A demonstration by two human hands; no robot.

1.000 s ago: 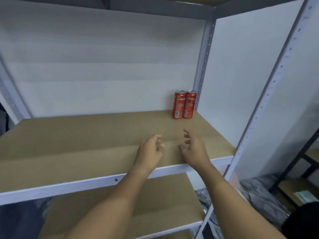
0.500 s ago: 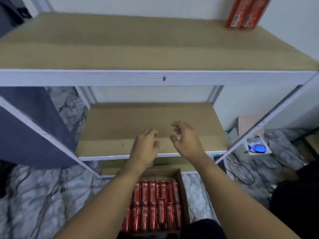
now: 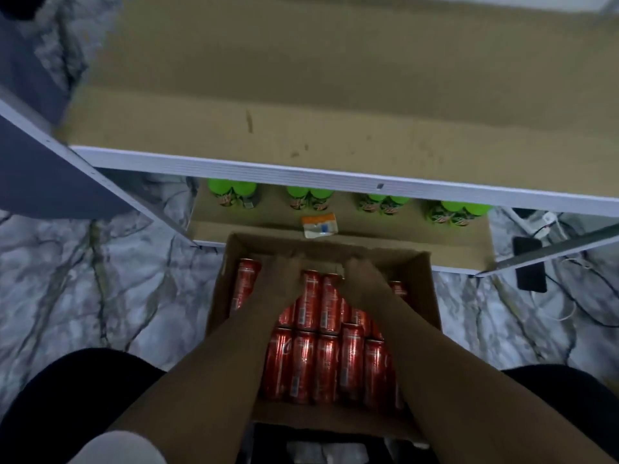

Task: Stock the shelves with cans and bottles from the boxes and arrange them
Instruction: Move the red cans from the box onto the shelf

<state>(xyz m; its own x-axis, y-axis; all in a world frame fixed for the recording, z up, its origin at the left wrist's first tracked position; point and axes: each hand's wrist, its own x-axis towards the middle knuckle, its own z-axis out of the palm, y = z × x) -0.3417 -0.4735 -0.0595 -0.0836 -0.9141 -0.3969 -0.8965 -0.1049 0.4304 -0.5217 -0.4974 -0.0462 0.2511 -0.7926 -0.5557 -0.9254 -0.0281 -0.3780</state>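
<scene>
An open cardboard box (image 3: 432,296) sits on the floor in front of the shelving, filled with several red cans (image 3: 326,363) lying in rows. Both my arms reach down into its far end. My left hand (image 3: 284,272) is over the far row, beside a red can at the box's left wall. My right hand (image 3: 363,279) is a little to its right, also over the far row. The fingers of both hands point down among the cans and are hidden, so whether they grip anything is unclear.
A bare brown shelf board (image 3: 301,95) with a white front rail lies above the box. Several green bottles (image 3: 231,194) and a white packet (image 3: 320,224) are on the bottom shelf. Cables and a black device (image 3: 531,267) lie on the marble floor at right.
My view has dropped from the upper shelf with two red cans to the floor. Both hands went from hovering open in front of the shelves down into the box of cans.
</scene>
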